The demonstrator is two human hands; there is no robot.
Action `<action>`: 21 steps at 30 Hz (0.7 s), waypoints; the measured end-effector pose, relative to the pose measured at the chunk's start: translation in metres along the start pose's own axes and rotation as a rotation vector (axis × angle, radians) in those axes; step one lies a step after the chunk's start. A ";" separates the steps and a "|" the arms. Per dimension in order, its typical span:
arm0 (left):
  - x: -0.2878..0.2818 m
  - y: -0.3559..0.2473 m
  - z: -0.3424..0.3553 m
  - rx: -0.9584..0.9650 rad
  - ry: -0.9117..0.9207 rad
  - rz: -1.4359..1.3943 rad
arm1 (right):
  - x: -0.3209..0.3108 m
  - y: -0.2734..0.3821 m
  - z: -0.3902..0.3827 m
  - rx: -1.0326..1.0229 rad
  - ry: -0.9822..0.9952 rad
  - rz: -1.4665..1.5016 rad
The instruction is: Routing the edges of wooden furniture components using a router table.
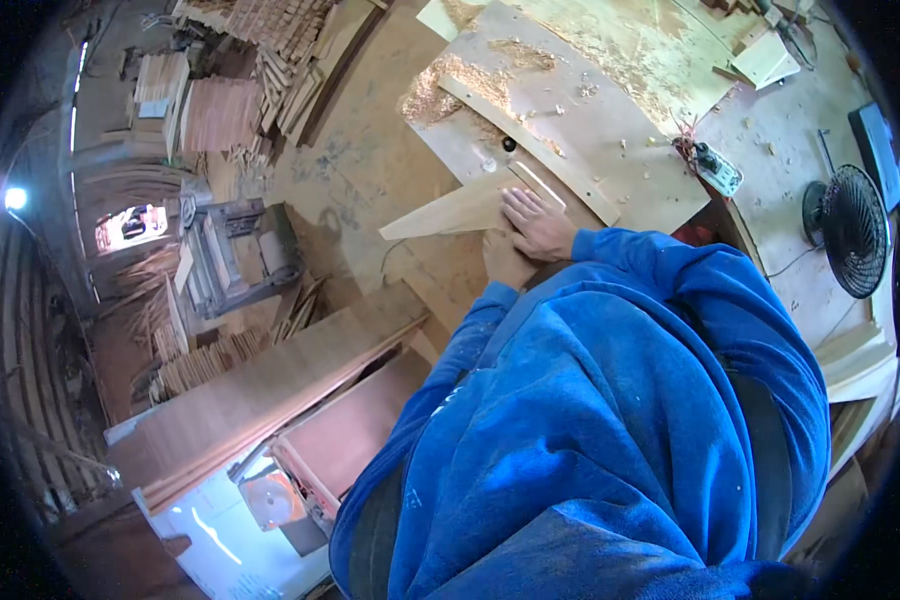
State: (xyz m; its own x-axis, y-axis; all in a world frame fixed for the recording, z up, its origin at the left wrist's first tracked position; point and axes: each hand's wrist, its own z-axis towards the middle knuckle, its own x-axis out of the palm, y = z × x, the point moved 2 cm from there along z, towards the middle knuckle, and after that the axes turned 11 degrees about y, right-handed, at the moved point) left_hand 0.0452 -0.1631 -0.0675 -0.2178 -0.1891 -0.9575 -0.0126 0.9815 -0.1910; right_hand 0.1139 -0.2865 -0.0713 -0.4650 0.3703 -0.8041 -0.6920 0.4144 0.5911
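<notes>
Seen from above, a person in a bright blue hooded sweatshirt [610, 420] leans over a pale plywood workbench [610, 130] strewn with sawdust and wood shavings. The right hand [536, 222] lies flat, fingers spread, pressing down on a long, pale, tapered wooden piece [450, 212] whose pointed end sticks out past the bench edge to the left. The left hand [505, 262] sits just beside and below the right one at the wide end of the same piece; whether its fingers curl around the wood cannot be told. A narrow straight wooden strip [530, 145] lies diagonally on the bench just above the hands. A black round fan [850, 228] stands at the right. Stacked timber [225, 110] fills the floor to the left.
</notes>
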 end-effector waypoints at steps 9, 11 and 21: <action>-0.026 -0.016 0.027 -0.135 0.183 0.019 | -0.007 -0.016 0.010 0.164 -0.178 -0.133; -0.023 -0.013 0.032 -0.230 0.304 0.053 | -0.007 -0.018 0.013 0.222 -0.106 -0.112; -0.030 -0.009 0.052 -0.214 0.326 -0.081 | -0.008 -0.033 0.036 0.213 -0.083 0.051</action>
State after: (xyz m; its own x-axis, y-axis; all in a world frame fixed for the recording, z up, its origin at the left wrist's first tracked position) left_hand 0.1023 -0.1680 -0.0484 -0.5060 -0.2803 -0.8157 -0.2381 0.9544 -0.1803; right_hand 0.1598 -0.2731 -0.0821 -0.4433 0.4586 -0.7702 -0.5326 0.5564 0.6378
